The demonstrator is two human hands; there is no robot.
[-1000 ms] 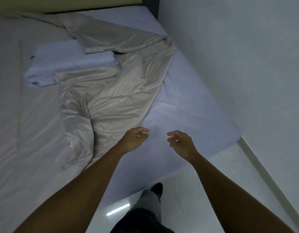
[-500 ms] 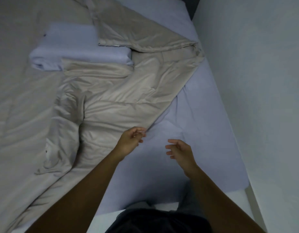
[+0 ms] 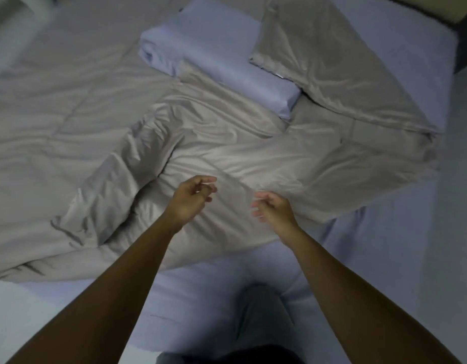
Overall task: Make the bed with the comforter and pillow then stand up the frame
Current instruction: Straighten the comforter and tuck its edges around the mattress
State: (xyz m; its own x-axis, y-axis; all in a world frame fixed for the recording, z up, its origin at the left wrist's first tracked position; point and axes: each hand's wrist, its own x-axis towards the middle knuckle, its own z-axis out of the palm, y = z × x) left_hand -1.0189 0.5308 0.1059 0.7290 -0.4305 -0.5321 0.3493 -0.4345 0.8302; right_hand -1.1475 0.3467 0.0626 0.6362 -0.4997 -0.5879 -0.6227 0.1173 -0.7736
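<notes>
Right now both hands hang over the rumpled beige comforter (image 3: 227, 153), near the middle of the view. The left hand (image 3: 191, 199) has its fingers loosely curled, thumb close to the fingertips, with nothing caught between them. The right hand (image 3: 274, 210), just beside it at 3 o'clock, is also loosely curled and empty, its fingertips blurred. Whether either hand touches the cloth cannot be told. The comforter lies bunched across the bed, with a thick fold running from the left hand toward 8 o'clock. One corner flap (image 3: 319, 56) is turned over at 1 o'clock. The pale blue pillow (image 3: 216, 51) lies at 12 o'clock from the hands. Its near edge is tucked under the comforter, and its right end lies under the turned flap. Bare pale blue sheet (image 3: 201, 290) shows at 6 o'clock and along the 3 o'clock side. The person's knee (image 3: 264, 311), in grey cloth, rests on the sheet at 6 o'clock.
</notes>
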